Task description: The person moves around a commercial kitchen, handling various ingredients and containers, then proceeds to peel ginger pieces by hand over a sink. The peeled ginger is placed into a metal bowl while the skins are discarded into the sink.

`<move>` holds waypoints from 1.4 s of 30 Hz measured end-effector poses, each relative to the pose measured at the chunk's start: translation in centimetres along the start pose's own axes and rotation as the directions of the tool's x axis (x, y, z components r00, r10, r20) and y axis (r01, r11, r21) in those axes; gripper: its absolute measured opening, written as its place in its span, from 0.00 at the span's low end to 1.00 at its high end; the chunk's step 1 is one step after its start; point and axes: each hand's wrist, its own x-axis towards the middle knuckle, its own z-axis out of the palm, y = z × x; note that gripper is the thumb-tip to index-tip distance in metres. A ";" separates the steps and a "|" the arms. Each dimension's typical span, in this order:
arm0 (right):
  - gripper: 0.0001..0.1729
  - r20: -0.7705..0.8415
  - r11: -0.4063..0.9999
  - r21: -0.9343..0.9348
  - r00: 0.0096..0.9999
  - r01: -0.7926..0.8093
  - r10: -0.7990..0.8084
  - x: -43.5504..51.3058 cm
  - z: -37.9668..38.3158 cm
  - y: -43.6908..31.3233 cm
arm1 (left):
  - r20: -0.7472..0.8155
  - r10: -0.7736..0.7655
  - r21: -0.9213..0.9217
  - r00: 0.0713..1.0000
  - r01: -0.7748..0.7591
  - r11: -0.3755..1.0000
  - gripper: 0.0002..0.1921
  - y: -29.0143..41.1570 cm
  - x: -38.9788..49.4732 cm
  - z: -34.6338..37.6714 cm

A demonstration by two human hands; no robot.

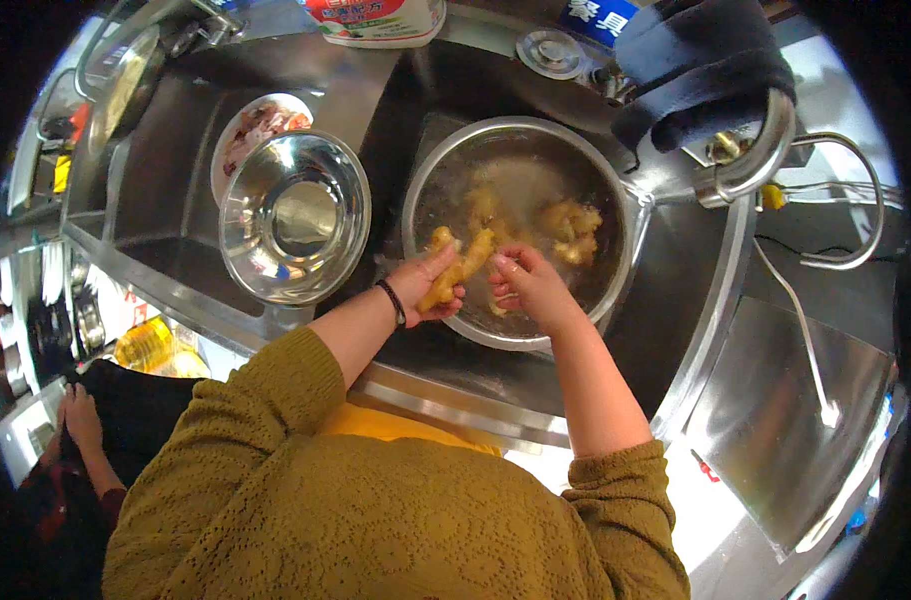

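My left hand [427, 289] is closed around a knobbly piece of ginger root [459, 274], held over the near left rim of a round metal basin [419, 187]. The basin holds cloudy water, with more ginger [571, 229] in it towards the right. Another piece of ginger [485, 206] sits in the water beyond my left hand. Just right of the held ginger, my right hand [526, 285] hovers over the basin with its fingers curled. Whether anything small is pinched in them is hidden. A pale bit shows below those fingertips.
The basin stands in a steel sink. Left of it, an empty shiny metal bowl [298, 217] partly covers a white bowl [222, 150] of what looks like raw meat. A dark cloth [703, 67] hangs over the faucet [755, 165]. Another person's hands [82, 416] show at lower left.
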 end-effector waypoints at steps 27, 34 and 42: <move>0.38 -0.231 0.698 -0.656 0.804 0.287 -0.548 -5.1 7.3 2.7 | 0.332 0.161 0.579 0.929 -0.336 0.743 0.17 -2.0 -8.1 -0.9; 0.25 -0.216 0.668 -0.621 0.729 0.411 -0.649 -5.6 7.6 3.8 | 0.474 0.268 0.531 0.839 -0.515 0.673 0.17 -2.2 -9.3 -0.6; 0.19 0.084 0.974 -0.111 0.978 0.198 -0.189 -6.9 5.7 -0.3 | 0.287 0.219 0.672 0.933 -0.359 0.648 0.16 -1.4 -9.4 0.6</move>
